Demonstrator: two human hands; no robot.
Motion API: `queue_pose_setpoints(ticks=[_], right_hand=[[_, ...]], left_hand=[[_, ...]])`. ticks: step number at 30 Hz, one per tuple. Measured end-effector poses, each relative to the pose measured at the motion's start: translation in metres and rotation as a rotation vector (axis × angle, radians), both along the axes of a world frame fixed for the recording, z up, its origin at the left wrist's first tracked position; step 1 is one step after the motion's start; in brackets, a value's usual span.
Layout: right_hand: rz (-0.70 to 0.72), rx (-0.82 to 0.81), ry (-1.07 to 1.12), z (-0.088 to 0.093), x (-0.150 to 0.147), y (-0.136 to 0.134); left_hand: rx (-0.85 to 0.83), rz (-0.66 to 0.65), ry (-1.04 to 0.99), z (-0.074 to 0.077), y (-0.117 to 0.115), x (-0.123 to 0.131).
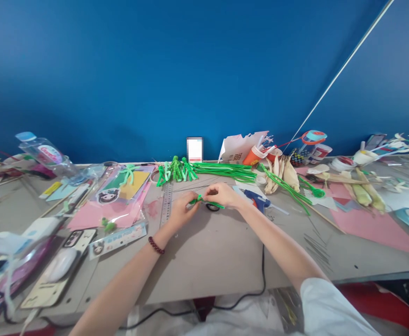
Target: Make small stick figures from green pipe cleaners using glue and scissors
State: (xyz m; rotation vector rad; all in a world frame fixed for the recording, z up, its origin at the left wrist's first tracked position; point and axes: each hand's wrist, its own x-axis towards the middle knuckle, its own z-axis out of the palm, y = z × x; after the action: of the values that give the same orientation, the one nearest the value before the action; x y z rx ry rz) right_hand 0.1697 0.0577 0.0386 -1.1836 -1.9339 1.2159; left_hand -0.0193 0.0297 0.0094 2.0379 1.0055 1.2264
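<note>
Cable (pixel 263 266), lower centre: a snag could jerk it. Mid-frame, left hand (pixel 186 207) and right hand (pixel 221 195) pinch a green fuzzy stem (pixel 200 198) between them, each grip nearly closed; uneven pull might kink it. Right of centre, glue gun (pixel 256 198): right-hand overswing could knock it.

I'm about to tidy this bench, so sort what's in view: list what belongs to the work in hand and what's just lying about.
Likely part of the work:
green fuzzy piece, in the left hand and right hand
bundle of green stems
twisted green figures

Probably just lying about:
plastic bottle
phone
dried husks
</note>
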Motion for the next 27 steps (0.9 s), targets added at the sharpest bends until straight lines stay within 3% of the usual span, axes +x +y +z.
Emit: queue_pose_setpoints(ticks=[5, 8, 18, 27], right_hand=[[0.064, -0.293, 0.160, -0.008, 0.007, 0.011], [0.092, -0.252, 0.176, -0.005, 0.007, 0.010], [-0.036, 0.217, -0.050, 0.004, -0.003, -0.005], [0.002, 0.132, -0.194, 0.012, -0.001, -0.008]], left_hand=[[0.397, 0.012, 0.244, -0.009, -0.002, 0.000], [0.532, 0.061, 0.296, -0.011, -0.001, 0.000], [0.429, 0.152, 0.283, -0.016, 0.007, 0.000], [0.552, 0.121, 0.297, -0.010, 0.006, -0.004]])
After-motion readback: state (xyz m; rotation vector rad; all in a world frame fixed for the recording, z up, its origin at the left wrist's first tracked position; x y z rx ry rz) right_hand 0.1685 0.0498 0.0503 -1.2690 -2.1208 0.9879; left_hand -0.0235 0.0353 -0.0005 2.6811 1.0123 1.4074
